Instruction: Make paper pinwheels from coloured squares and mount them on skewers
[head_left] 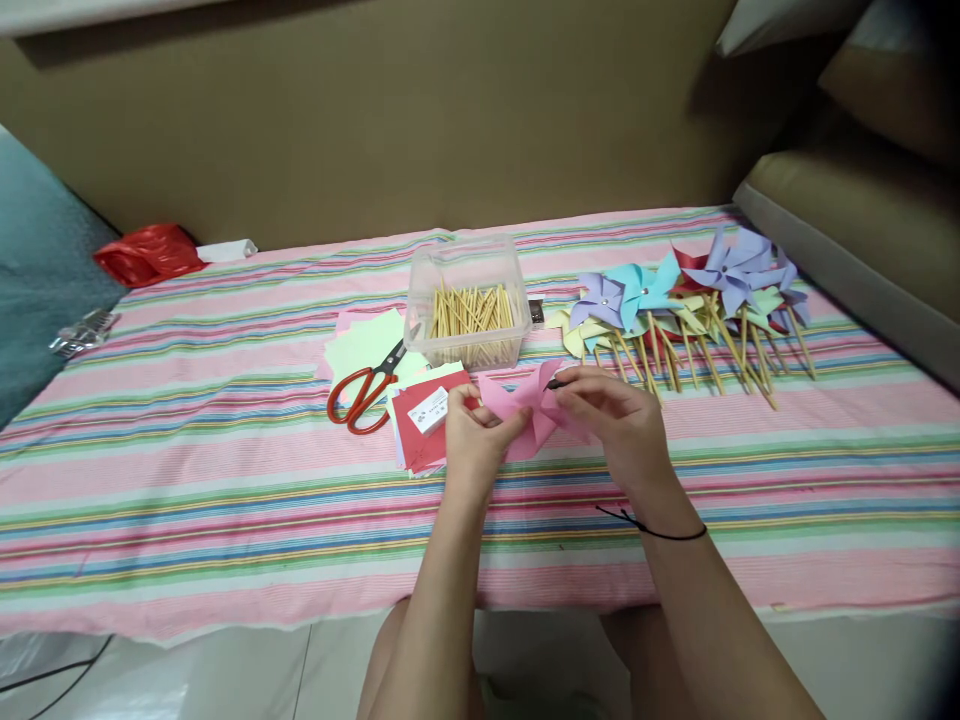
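A pink paper pinwheel (534,415) is held up above the striped cloth, its blades folded in. My left hand (480,430) grips it from the left, thumb pressed on the paper near the middle. Fingers of my right hand (619,415) are pinched around a small black object (556,384) at the pinwheel's upper right; its kind is too small to tell. Just left of my left hand, a small white box (429,411) lies on a stack of red paper squares (416,445). Red-handled scissors (364,395) rest beside them, partly over pale green paper (364,350).
A clear plastic box (469,345) of wooden sticks stands behind my hands. Several finished pinwheels (645,288) on sticks lie at the right. A red plastic bag (150,255) sits far left, near a silvery wrapped item (84,332). The striped cloth (225,500) covers the surface.
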